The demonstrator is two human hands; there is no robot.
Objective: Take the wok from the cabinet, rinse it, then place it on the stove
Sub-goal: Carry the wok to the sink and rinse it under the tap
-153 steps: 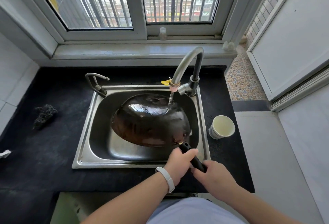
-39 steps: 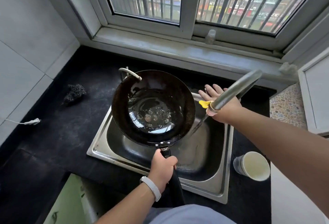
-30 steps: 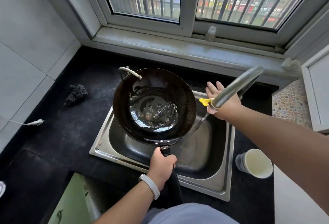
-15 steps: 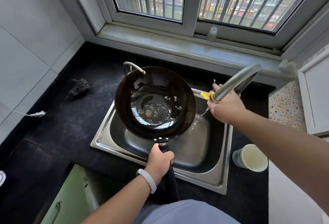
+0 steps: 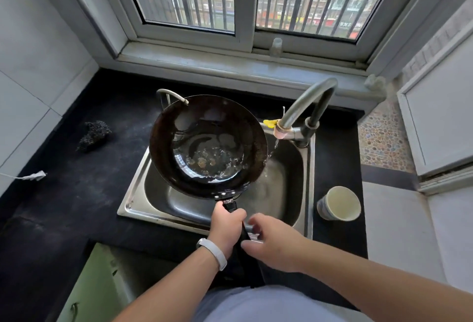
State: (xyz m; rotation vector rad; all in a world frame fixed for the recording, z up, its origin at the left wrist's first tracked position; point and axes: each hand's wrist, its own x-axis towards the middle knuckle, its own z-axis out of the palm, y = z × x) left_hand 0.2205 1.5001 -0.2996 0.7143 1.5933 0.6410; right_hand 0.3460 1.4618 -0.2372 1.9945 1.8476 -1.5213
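The dark wok point(image 5: 207, 142) hangs upright over the steel sink point(image 5: 133, 204), with a little water and pale specks pooled in its bottom. My left hand point(image 5: 227, 227), a white band on its wrist, is shut on the wok's black handle close to the bowl. My right hand point(image 5: 276, 242) is just right of the handle below the left hand, fingers apart and curled towards it, holding nothing. The grey faucet point(image 5: 307, 101) lets a thin stream fall past the wok's right rim into the sink. No stove is in view.
A paper cup point(image 5: 339, 202) stands on the black counter right of the sink. A dark scouring pad point(image 5: 93, 134) and a white plug point(image 5: 33, 175) lie to the left. A green cabinet door point(image 5: 89, 283) stands open below. A small bottle point(image 5: 276, 46) sits on the windowsill.
My right hand left the faucet and came down beside the wok handle. The stream has thinned. The wok turned from bottom-up under the tap to upright, still in my left hand.
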